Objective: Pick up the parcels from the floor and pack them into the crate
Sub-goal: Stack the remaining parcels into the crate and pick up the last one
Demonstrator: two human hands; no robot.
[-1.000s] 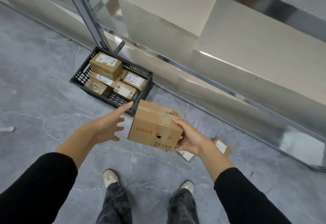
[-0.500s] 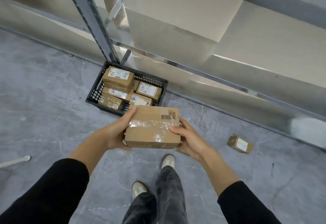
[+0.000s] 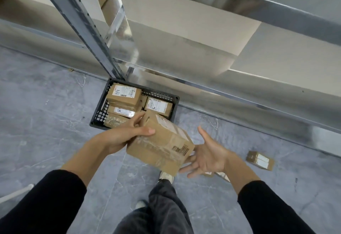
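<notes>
Grey, marble-veined floor (image 3: 46,123) runs up to a metal shelving rack (image 3: 83,30). At the foot of its upright stands the black crate (image 3: 97,115), already holding several labelled boxes. The left hand (image 3: 125,136) grips a taped parcel (image 3: 162,147), tilted in the air just short of the crate. The right hand (image 3: 208,154) is spread flat, palm up, and its fingertips perhaps brush the parcel's lower corner. Another parcel (image 3: 260,160) lies on the floor to the right.
</notes>
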